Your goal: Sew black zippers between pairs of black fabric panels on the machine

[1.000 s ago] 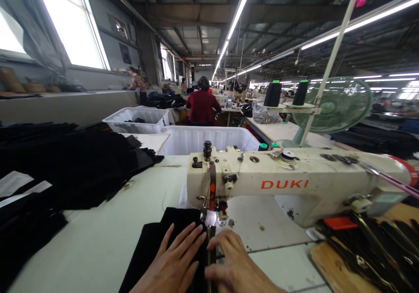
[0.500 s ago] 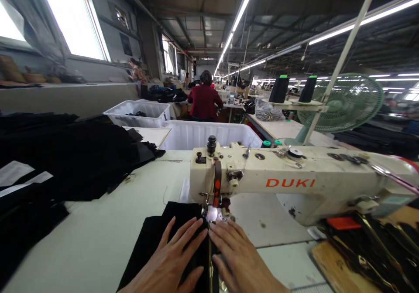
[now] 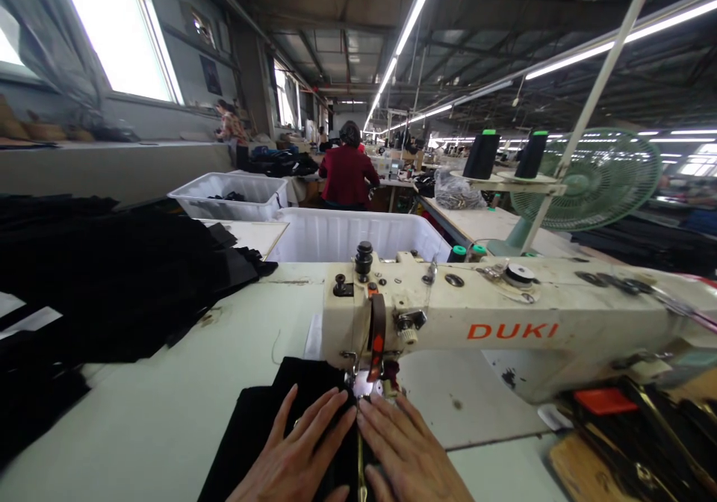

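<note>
A sewing machine [image 3: 448,300] marked DUKI stands across the bench, its small lamp lighting the needle area. Black fabric [image 3: 252,420] lies in front of the presser foot. My left hand [image 3: 305,442] rests flat on this fabric with fingers spread. Close beside it, my right hand [image 3: 406,442] lies flat, fingers stretched out, pressing at the fabric's right edge. Between the hands runs a gold-toned metal zipper [image 3: 361,461] on dark tape, leading up to the presser foot. Both hands' fingertips lie just short of the foot; the needle itself is too small to make out.
Stacked black fabric pieces [image 3: 123,278] cover the bench's left side. More dark zippers with gold teeth [image 3: 650,435] lie on a wooden board at right. White plastic bins [image 3: 358,225] stand behind the machine, with thread cones [image 3: 482,155] and a green fan [image 3: 588,177]. A person [image 3: 348,173] sits beyond.
The view has shifted slightly, so the machine appears lower and farther right. Both hands stay flat on the fabric at the presser foot, with little visible movement.
</note>
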`<state>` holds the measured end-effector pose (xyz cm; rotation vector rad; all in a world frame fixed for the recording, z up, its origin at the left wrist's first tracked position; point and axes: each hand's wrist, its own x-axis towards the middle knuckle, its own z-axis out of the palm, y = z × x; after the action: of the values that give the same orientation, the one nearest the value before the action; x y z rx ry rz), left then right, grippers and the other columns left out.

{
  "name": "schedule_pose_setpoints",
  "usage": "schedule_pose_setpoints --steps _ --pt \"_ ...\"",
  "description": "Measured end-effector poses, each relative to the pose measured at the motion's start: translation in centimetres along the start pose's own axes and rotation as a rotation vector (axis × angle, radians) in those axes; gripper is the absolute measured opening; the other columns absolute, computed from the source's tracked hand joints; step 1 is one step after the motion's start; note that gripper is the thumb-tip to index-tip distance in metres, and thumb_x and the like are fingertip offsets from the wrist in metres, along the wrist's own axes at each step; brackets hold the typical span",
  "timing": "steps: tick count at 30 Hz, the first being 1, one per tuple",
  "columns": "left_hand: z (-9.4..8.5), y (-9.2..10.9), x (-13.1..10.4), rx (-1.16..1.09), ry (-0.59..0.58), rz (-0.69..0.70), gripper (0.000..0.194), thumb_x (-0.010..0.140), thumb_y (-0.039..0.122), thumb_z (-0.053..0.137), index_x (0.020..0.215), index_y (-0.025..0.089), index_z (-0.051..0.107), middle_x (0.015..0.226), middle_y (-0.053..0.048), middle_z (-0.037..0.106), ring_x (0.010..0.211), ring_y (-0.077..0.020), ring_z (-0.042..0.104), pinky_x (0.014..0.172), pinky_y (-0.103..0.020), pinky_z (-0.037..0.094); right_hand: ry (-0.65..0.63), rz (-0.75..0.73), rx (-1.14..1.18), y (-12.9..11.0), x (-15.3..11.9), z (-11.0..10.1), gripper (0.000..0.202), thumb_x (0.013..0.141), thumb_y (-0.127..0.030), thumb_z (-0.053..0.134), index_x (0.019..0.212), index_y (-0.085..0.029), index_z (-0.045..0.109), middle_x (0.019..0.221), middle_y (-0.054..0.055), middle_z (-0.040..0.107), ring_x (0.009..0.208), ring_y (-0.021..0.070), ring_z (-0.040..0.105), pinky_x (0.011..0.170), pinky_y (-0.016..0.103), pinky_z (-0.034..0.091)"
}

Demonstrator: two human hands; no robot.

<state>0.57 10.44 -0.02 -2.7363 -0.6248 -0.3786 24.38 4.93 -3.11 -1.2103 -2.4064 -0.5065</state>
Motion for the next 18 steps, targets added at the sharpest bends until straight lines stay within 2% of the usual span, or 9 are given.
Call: schedule_pose_setpoints --steps 3,8,13,18 --pt "0.1 -0.3 0.1 0.018 -0.021 -0.008 0.062 0.089 0.035 0.061 0.145 0.016 0.046 0.14 -0.013 0.055 0.129 -0.0306 0.053 0.102 -0.055 0.047 -0.005 0.011 -0.016 0.0 0.1 0.3 0.051 0.089 -0.016 0.055 0.139 -0.014 0.052 0.146 0.003 0.048 0.132 0.0176 0.049 0.119 0.032 0.028" --pt "0.4 -0.5 0.1 -0.022 -0.016 0.001 0.06 0.093 0.04 0.06 0.146 0.016 0.045 0.139 -0.011 0.058 0.128 -0.0264 0.053 0.107 -0.05 0.043 0.028 -0.023 -0.09 0.2 0.4 0.2 0.047 0.09 -0.016 0.052 0.136 -0.013 0.055 0.143 0.002 0.053 0.125 0.0169 0.056 0.117 0.03 0.031" --pt "0.9 -0.6 0.0 -0.04 0.034 0.028 0.058 0.096 0.043 0.058 0.145 0.015 0.046 0.14 -0.009 0.056 0.131 -0.0227 0.05 0.115 -0.042 0.034 0.044 -0.038 -0.122 0.3 0.6 -0.2 0.043 0.091 -0.014 0.048 0.132 -0.015 0.059 0.138 0.0 0.058 0.121 0.0156 0.058 0.116 0.029 0.033" --pt "1.4 -0.6 -0.2 -0.062 0.079 0.016 0.055 0.097 0.037 0.057 0.147 0.015 0.043 0.141 -0.008 0.057 0.132 -0.0202 0.049 0.119 -0.04 0.025 0.052 -0.041 -0.116 0.3 0.5 -0.1 0.044 0.09 -0.01 0.047 0.133 -0.014 0.058 0.139 0.001 0.057 0.121 0.0157 0.058 0.115 0.03 0.035"
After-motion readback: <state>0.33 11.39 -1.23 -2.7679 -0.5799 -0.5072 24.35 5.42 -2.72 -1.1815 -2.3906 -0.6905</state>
